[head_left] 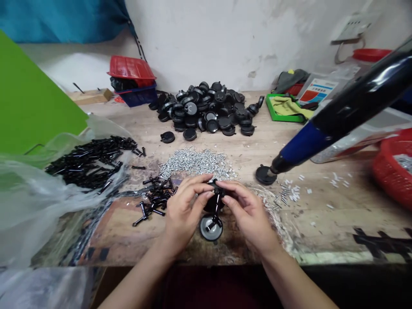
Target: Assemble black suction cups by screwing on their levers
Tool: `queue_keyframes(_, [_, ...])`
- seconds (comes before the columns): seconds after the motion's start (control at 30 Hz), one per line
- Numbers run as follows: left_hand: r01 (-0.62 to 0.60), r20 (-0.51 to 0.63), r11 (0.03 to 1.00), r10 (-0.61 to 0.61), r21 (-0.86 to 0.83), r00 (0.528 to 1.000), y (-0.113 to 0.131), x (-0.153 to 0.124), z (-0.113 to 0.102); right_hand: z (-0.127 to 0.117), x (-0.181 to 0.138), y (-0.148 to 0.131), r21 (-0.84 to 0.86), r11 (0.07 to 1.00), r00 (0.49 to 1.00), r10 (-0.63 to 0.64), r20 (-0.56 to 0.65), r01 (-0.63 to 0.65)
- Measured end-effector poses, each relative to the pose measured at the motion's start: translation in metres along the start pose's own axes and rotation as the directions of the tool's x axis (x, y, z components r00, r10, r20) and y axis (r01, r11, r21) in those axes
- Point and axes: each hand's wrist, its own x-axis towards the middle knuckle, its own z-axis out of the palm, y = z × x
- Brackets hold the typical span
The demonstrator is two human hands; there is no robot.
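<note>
My left hand [183, 210] and my right hand [246, 212] meet over the near middle of the wooden table [322, 223]. Both pinch a small black part [216, 198] between thumb and fingers. Right below it, a round black cap with a grey inside [210, 228] lies on the table with a black pin in it. Loose black pins [154, 201] lie just left of my left hand. A heap of silver screws [193, 163] spreads right behind my fingers.
A pile of black round caps [209, 109] sits at the back. Black pins [90, 161] spill from a clear plastic bag at left. A blue-black power screwdriver [337, 116] hangs in from the right, tip on a black cap [264, 175]. Red baskets [391, 171] and a green tray [283, 109] stand nearby.
</note>
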Motion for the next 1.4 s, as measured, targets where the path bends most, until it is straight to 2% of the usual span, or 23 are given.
queue_keyframes(0.2, [-0.087, -0.099, 0.996, 0.087, 0.012, 0.991, -0.004, -0.006, 0.002, -0.001, -0.004, -0.011, -0.063, 0.996, 0.998, -0.057, 0.018, 0.058])
queue_keyframes(0.37, [-0.179, -0.108, 0.98, 0.187, 0.086, 0.976, -0.005, -0.01, -0.001, -0.004, -0.002, -0.019, -0.139, 0.983, 0.992, -0.113, 0.051, 0.119])
queue_keyframes(0.57, [-0.276, -0.029, 0.938, 0.288, 0.209, 0.957, -0.002, -0.008, -0.008, -0.007, -0.002, -0.026, -0.186, 0.971, 0.986, -0.133, 0.104, 0.15])
queue_keyframes(0.67, [-0.326, 0.058, 0.903, 0.323, 0.279, 0.945, 0.001, -0.007, -0.014, -0.009, -0.002, -0.028, -0.198, 0.969, 0.984, -0.126, 0.123, 0.148])
queue_keyframes(0.8, [-0.434, 0.198, 0.822, 0.386, 0.37, 0.901, 0.002, -0.005, -0.019, -0.01, -0.002, -0.029, -0.231, 0.963, 0.983, -0.102, 0.156, 0.136])
queue_keyframes(0.87, [-0.467, 0.201, 0.804, 0.421, 0.369, 0.884, 0.002, -0.004, -0.02, -0.01, -0.001, -0.028, -0.225, 0.965, 0.983, -0.098, 0.157, 0.132])
queue_keyframes(0.93, [-0.458, 0.133, 0.825, 0.44, 0.331, 0.888, 0.004, -0.003, -0.019, -0.008, -0.001, -0.024, -0.153, 0.984, 0.988, -0.075, 0.137, 0.096])
queue_keyframes(1.0, [-0.413, 0.049, 0.862, 0.418, 0.292, 0.907, 0.006, -0.004, -0.017, -0.005, -0.001, -0.019, -0.008, 1.0, 0.994, -0.021, 0.112, 0.022])
queue_keyframes(1.13, [-0.321, -0.05, 0.898, 0.351, 0.301, 0.935, 0.01, -0.011, -0.009, 0.0, -0.002, -0.008, 0.224, 0.968, 0.992, 0.092, 0.085, -0.109])
queue_keyframes(1.3, [-0.327, -0.041, 0.874, 0.364, 0.359, 0.93, 0.009, -0.02, -0.004, 0.002, -0.003, -0.003, 0.265, 0.956, 0.992, 0.109, 0.063, -0.122])
queue_keyframes(1.4, [-0.291, -0.023, 0.901, 0.315, 0.321, 0.949, 0.009, -0.021, -0.005, 0.002, -0.004, -0.002, 0.263, 0.956, 0.991, 0.12, 0.056, -0.131])
